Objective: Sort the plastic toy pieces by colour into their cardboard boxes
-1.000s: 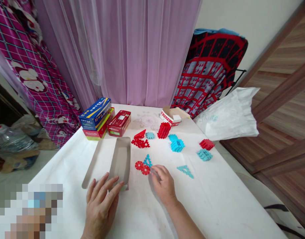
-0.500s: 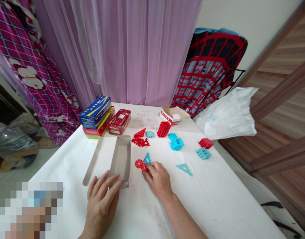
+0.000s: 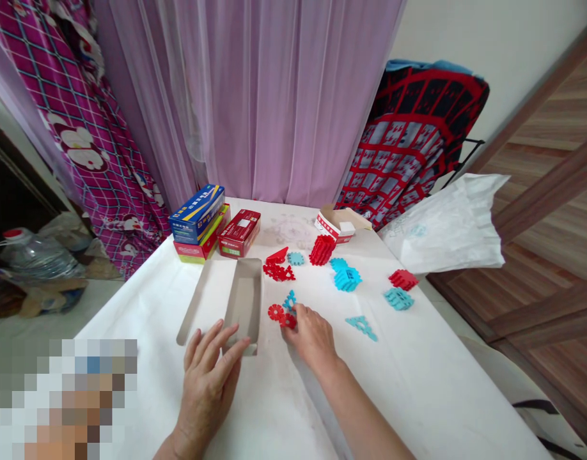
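Observation:
My right hand [image 3: 313, 337] is pinching a small red plastic snowflake piece [image 3: 289, 321] against the white-covered table [image 3: 255, 409]. A red toothed disc [image 3: 275, 312] lies beside it, and a small cyan triangular piece [image 3: 289, 301] sits just above. My left hand [image 3: 209, 377] rests with spread fingers against the near end of a long cardboard tray [image 3: 245, 303]. A flat cardboard strip [image 3: 195, 311] lies left of that hand. Further back lie red stacked pieces [image 3: 322, 250] and cyan stacked pieces [image 3: 347, 278].
Several more red and cyan pieces lie across the table. At the back stand a blue box [image 3: 196, 214], a red box [image 3: 239, 232] and an open carton [image 3: 341, 223]. A white plastic bag [image 3: 447, 227] lies at the right rear corner.
My right hand has moved left and down onto the red pieces, its fingers closing on one. My left hand has stayed at the tray, and the view has shifted slightly.

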{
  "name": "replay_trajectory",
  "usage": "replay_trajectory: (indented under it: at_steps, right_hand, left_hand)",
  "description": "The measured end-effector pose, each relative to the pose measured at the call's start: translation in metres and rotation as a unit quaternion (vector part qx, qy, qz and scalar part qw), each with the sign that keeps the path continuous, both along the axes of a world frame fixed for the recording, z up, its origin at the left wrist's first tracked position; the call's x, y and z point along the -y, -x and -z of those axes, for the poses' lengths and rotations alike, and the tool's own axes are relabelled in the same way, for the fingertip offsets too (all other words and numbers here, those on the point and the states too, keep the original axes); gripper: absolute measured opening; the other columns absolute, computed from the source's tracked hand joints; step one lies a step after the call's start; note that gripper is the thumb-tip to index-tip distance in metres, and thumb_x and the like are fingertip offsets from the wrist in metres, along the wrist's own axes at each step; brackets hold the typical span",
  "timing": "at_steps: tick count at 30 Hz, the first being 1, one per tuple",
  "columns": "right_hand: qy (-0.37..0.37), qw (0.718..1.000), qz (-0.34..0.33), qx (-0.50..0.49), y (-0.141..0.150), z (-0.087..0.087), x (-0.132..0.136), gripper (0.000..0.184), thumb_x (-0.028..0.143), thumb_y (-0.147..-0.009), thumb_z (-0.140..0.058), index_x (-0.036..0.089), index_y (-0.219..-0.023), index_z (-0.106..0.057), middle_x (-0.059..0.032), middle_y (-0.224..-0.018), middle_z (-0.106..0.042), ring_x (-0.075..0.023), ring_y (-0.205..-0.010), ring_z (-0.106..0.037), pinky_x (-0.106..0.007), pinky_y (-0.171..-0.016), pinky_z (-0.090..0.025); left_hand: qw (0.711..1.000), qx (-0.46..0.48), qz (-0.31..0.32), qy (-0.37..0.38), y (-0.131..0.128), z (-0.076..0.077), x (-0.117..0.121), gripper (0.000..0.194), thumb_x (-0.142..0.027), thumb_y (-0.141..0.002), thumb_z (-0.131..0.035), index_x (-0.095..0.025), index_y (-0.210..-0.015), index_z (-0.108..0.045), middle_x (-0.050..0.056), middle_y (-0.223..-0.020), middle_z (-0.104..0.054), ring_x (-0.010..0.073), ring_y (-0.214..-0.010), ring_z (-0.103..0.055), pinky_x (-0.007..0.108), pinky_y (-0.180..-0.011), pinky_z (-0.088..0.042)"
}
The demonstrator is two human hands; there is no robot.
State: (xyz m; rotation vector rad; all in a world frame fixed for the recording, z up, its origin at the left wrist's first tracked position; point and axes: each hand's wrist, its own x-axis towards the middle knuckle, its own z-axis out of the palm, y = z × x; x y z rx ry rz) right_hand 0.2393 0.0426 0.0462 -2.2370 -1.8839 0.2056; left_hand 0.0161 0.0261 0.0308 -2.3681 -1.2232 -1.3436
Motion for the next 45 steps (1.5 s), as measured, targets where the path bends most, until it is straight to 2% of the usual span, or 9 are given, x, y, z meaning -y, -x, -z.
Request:
replay_trajectory:
  at_steps: [10,14,17,22,25,28,34,40,45]
  right_hand:
    - [-0.019,0.986,0.033,-0.161,-0.018,0.022,0.008,0.020,0.036,-0.077,-0.065,0.024,-0.093,-0.066,-0.0039,-0.094,-0.072,-0.0203,-0.082,-0.067,-0.028,-0.067,-0.043]
    - [-0.074,0.924,0.047,-0.372,-0.025,0.024,0.008,0.020,0.042,-0.077,-0.060,0.022,-0.077,-0.064,-0.0003,-0.066,-0.068,-0.0171,-0.061,-0.062,-0.027,-0.057,-0.045]
    - [-0.106,0.865,0.040,-0.489,-0.023,0.004,0.002,0.027,0.046,-0.073,-0.060,0.020,-0.075,-0.064,0.0008,-0.058,-0.062,-0.0146,-0.052,-0.055,-0.025,-0.049,-0.043]
    - [-0.087,0.841,-0.051,-0.532,0.011,-0.046,-0.016,0.020,0.039,-0.075,-0.060,0.019,-0.076,-0.065,0.0028,-0.058,-0.060,-0.0111,-0.052,-0.053,-0.022,-0.050,-0.042]
    - [-0.071,0.853,-0.091,-0.509,0.035,-0.057,-0.024,0.016,0.032,-0.077,-0.059,0.019,-0.078,-0.067,0.0017,-0.063,-0.065,-0.0116,-0.056,-0.057,-0.023,-0.055,-0.044]
    - [-0.073,0.899,-0.093,-0.422,0.040,-0.055,-0.029,0.017,0.028,-0.080,-0.057,0.021,-0.085,-0.072,0.0000,-0.073,-0.071,-0.0138,-0.064,-0.062,-0.026,-0.064,-0.048]
    - [-0.186,0.955,-0.015,-0.232,0.002,-0.041,-0.031,0.023,0.023,-0.085,-0.052,0.023,-0.092,-0.074,-0.0039,-0.097,-0.073,-0.0161,-0.081,-0.066,-0.028,-0.078,-0.048]
    - [-0.039,0.992,-0.052,-0.109,-0.002,-0.011,-0.020,0.018,0.023,-0.086,-0.057,0.027,-0.090,-0.074,-0.0021,-0.090,-0.073,-0.0167,-0.079,-0.067,-0.025,-0.070,-0.043]
    - [0.026,0.998,-0.046,-0.042,0.016,-0.011,-0.018,0.021,0.034,-0.090,-0.057,0.025,-0.104,-0.069,-0.0071,-0.096,-0.074,-0.0218,-0.085,-0.069,-0.028,-0.067,-0.040]
  left_hand:
    - [0.999,0.036,0.005,0.017,-0.005,-0.003,0.003,0.028,-0.010,-0.087,-0.057,-0.030,-0.105,-0.068,0.003,-0.117,-0.071,0.0205,-0.127,-0.055,0.046,-0.115,-0.030]
    - [1.000,0.026,0.003,0.010,-0.004,-0.002,0.003,0.030,-0.010,-0.086,-0.057,-0.030,-0.105,-0.068,0.002,-0.117,-0.071,0.0197,-0.128,-0.054,0.045,-0.116,-0.030]
    - [1.000,0.018,0.003,0.011,-0.004,-0.001,0.003,0.031,-0.010,-0.085,-0.057,-0.030,-0.106,-0.067,0.001,-0.117,-0.071,0.0191,-0.129,-0.054,0.043,-0.117,-0.030]
    - [0.999,0.034,0.000,0.014,-0.005,-0.002,0.004,0.029,-0.010,-0.086,-0.056,-0.030,-0.105,-0.068,0.003,-0.119,-0.070,0.0199,-0.129,-0.054,0.045,-0.116,-0.030]
    - [0.999,0.032,-0.003,0.014,-0.005,-0.003,0.005,0.031,-0.010,-0.086,-0.056,-0.030,-0.106,-0.068,0.004,-0.123,-0.068,0.0205,-0.128,-0.055,0.046,-0.116,-0.031]
    - [0.999,0.030,-0.006,0.014,-0.005,-0.003,0.005,0.032,-0.008,-0.086,-0.056,-0.030,-0.106,-0.068,0.005,-0.126,-0.066,0.0209,-0.128,-0.054,0.046,-0.115,-0.031]
    - [0.999,0.027,-0.004,0.020,-0.005,-0.002,0.005,0.031,-0.008,-0.085,-0.056,-0.030,-0.105,-0.068,0.006,-0.126,-0.066,0.0216,-0.129,-0.054,0.046,-0.114,-0.032]
    - [0.999,0.028,-0.002,0.026,-0.005,-0.001,0.005,0.031,-0.009,-0.086,-0.055,-0.030,-0.106,-0.068,0.005,-0.126,-0.066,0.0220,-0.130,-0.053,0.047,-0.115,-0.032]
    - [1.000,0.012,0.004,0.017,-0.003,0.000,0.004,0.033,-0.007,-0.085,-0.057,-0.029,-0.109,-0.067,0.007,-0.126,-0.065,0.0226,-0.130,-0.052,0.047,-0.113,-0.033]
